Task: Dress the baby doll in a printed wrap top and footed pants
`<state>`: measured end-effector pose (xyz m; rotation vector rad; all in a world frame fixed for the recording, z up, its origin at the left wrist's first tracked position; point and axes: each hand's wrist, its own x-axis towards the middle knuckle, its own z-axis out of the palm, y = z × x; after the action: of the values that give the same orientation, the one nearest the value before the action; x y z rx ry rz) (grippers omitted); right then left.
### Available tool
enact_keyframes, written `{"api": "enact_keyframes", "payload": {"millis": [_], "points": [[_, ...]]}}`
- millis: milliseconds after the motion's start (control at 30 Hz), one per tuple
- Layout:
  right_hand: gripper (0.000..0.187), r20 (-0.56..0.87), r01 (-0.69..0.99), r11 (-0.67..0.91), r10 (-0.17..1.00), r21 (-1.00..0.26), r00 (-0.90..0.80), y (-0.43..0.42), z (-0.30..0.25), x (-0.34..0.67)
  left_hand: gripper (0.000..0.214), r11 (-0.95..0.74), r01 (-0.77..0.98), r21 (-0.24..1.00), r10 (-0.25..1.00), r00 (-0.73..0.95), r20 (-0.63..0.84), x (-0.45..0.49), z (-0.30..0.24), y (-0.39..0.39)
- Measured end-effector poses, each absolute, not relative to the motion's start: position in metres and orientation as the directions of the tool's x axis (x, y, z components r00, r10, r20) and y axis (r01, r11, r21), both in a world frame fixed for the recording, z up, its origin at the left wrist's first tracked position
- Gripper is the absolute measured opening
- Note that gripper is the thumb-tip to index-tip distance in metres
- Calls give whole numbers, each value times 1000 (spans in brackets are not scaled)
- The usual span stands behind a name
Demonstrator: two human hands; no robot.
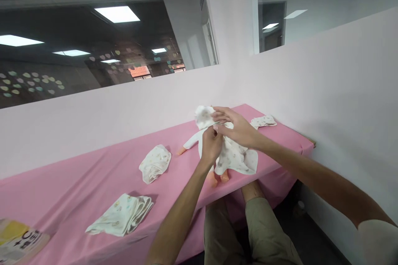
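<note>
A doll [194, 140] in white clothing lies on the pink-covered table, one arm out to the left and its feet toward me. A white printed bonnet [203, 116] covers its head; the face is hidden. A loose white printed baby garment [238, 158] spreads over its body and right side. My left hand [212, 145] is closed at the doll's neck, and what its fingers grip is hidden. Over the bonnet's right edge reaches my right hand [238, 127], fingers stretched out and apart from the thumb, which lies close to my left fingers.
A crumpled printed cloth [154, 163] and a folded stack of cloths [122, 214] lie left on the pink tablecloth [93, 174]. Another folded cloth [264, 121] is at the far right. A labelled bottle [21, 242] lies at the lower left. White walls [326, 74] border the table.
</note>
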<state>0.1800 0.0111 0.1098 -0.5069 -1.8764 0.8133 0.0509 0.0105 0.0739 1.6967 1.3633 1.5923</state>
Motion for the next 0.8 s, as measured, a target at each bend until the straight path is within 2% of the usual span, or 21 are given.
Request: {"api": "enact_keyframes", "payload": {"millis": [100, 167, 233, 300, 367, 467, 567, 633, 733, 800], "points": [[75, 681, 275, 774, 633, -570, -370, -8, 71, 186, 25, -327, 170, 930, 899, -246, 362, 37, 84, 8], [81, 711, 383, 808, 581, -448, -395, -21, 39, 182, 24, -255, -11, 967, 933, -265, 243, 33, 92, 9], [71, 750, 413, 839, 519, -354, -410, -27, 12, 175, 23, -254, -163, 953, 944, -258, 207, 33, 101, 10], [58, 758, 412, 848, 500, -333, -418, -22, -4, 170, 23, -275, -252, 928, 940, -272, 205, 33, 111, 10], [46, 770, 430, 824, 529, -368, -357, -8, -4, 170, 25, -289, -284, 914, 937, -280, 210, 30, 118, 8], [29, 779, 417, 761, 603, -497, -171, 18, 22, 180, 25, -322, -259, 911, 931, -263, 254, 23, 122, 1], [26, 682, 161, 682, 729, -713, -67, 33, 62, 192, 30, -368, -159, 916, 925, -161, 344, 18, 111, -7], [23, 559, -48, 558, 829, -829, -22, 36, 87, 195, 44, -385, -51, 921, 922, -52, 383, 20, 97, -11], [22, 460, -193, 432, 877, -881, -138, 30, 113, 196, 63, -398, 110, 911, 917, 38, 396, 29, 77, -14], [22, 466, -155, 440, 847, -885, -256, 23, 123, 198, 48, -401, 220, 889, 913, 16, 407, 34, 71, -14]]}}
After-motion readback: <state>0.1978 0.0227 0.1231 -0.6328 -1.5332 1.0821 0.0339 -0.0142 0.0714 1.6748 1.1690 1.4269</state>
